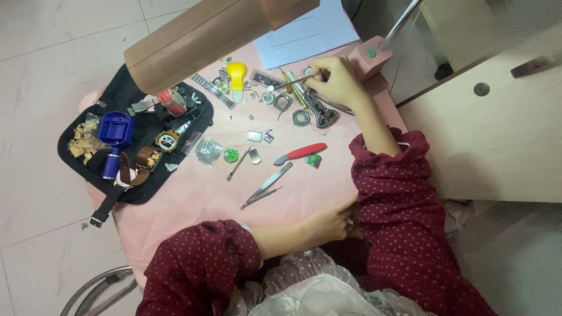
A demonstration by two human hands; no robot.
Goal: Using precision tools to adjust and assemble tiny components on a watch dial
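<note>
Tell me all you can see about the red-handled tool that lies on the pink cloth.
The red tool looks like a closed pocket knife: a long, slim, glossy red handle, plastic by its look, with a short silvery metal end at its left. It lies flat and a little slanted on the pink cloth, red end higher, near the middle of the work area. Neither hand touches it. A small green packet lies right by its red end; whether they touch I cannot tell. The tweezers lie below it, apart.

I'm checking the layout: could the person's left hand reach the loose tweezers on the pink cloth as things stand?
Probably yes. The left hand rests at the table's near edge, and the tweezers lie just beyond it on the pink cloth, with nothing between.
</note>
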